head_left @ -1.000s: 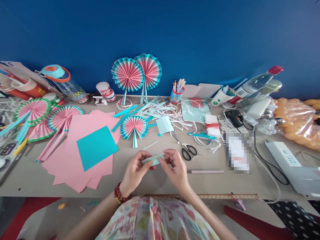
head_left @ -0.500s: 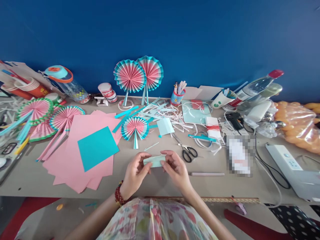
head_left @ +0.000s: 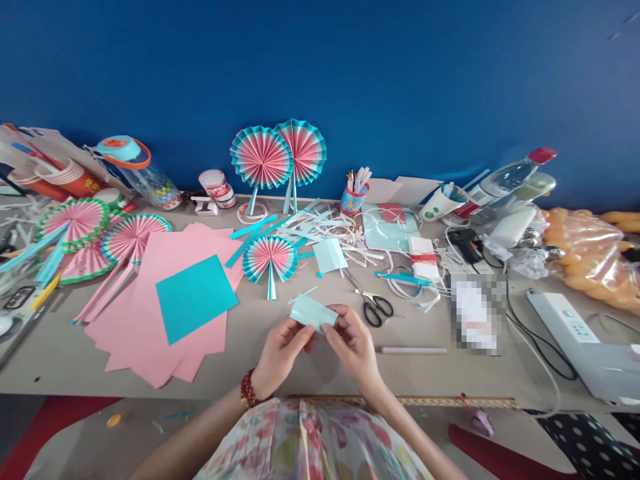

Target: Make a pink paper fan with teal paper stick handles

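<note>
Both hands hold a small folded piece of pale mint paper point(head_left: 311, 311) just above the table's front edge. My left hand point(head_left: 283, 352) pinches its lower left side, fingers closed on it. My right hand point(head_left: 353, 345) grips its right end between thumb and fingertips. The paper tilts, its left end raised. A small pink and teal pleated paper fan point(head_left: 270, 258) lies on the table just beyond the hands. Black-handled scissors point(head_left: 374, 304) rest to the right of my right hand.
Pink sheets point(head_left: 165, 313) with a teal square point(head_left: 196, 297) lie at left, beside more fans point(head_left: 95, 233). Two fans point(head_left: 280, 157) stand upright at the blue wall. Paper strips point(head_left: 325, 227), a pen cup point(head_left: 353, 193), a glue gun point(head_left: 465, 243), bottles point(head_left: 505, 180) and a white device point(head_left: 585, 343) crowd the right.
The mint paper has turned from lying level between the hands to a tilt, showing more of its flat face. Both hands shifted slightly lower and to the right.
</note>
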Available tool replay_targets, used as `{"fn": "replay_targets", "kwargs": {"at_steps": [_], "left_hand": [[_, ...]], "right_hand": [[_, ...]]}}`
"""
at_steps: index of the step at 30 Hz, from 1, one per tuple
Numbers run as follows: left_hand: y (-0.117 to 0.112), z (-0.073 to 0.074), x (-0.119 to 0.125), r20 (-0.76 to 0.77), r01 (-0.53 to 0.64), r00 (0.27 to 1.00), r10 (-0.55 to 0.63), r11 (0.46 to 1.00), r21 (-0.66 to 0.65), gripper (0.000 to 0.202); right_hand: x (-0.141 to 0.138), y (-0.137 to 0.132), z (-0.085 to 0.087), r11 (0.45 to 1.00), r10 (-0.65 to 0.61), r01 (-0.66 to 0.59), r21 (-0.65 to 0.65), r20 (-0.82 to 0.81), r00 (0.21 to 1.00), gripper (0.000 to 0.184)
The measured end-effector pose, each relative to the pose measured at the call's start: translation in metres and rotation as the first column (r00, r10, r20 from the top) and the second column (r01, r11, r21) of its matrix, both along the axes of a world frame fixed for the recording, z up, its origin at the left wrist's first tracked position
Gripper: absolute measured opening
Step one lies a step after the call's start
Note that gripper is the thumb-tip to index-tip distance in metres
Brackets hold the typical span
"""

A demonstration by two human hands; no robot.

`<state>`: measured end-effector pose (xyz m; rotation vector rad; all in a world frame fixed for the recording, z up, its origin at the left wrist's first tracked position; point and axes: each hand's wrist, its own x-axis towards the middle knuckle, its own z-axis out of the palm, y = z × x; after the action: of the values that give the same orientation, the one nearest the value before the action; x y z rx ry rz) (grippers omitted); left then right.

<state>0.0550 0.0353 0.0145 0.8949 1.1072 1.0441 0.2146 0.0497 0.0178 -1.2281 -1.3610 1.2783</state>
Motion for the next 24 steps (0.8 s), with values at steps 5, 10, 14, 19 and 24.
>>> {"fn": "replay_targets", "kwargs": {"at_steps": [5, 10, 14, 19, 24], "left_hand": [[0.001, 0.003, 0.0, -0.024, -0.017, 1.0, 0.017, 1.0, -0.007, 0.031], [0.001, 0.004, -0.001, -0.042, -0.028, 0.999, 0.027, 1.0, -0.011, 0.03], [-0.001, -0.001, -0.003, -0.04, -0.063, 0.997, 0.061, 0.997, -0.046, 0.031], [0.0, -0.005, -0.008, -0.023, -0.082, 0.996, 0.082, 0.997, 0.014, 0.026], [0.004, -0.004, -0.018, 0.005, -0.149, 0.989, 0.149, 0.989, 0.01, 0.023]], "right_hand": [[0.0, -0.003, 0.0, 0.999, 0.034, -0.035, -0.032, -0.021, 0.999, 0.026], [-0.001, -0.004, 0.002, 0.996, 0.053, -0.059, -0.066, -0.088, 0.995, 0.026], [-0.002, -0.004, 0.002, 0.992, 0.084, -0.096, -0.076, -0.145, 0.986, 0.026], [0.0, -0.003, 0.0, 0.996, 0.066, -0.068, -0.054, -0.055, 0.996, 0.026], [0.003, -0.002, -0.001, 0.994, 0.085, -0.087, -0.068, -0.028, 0.996, 0.026]]}}
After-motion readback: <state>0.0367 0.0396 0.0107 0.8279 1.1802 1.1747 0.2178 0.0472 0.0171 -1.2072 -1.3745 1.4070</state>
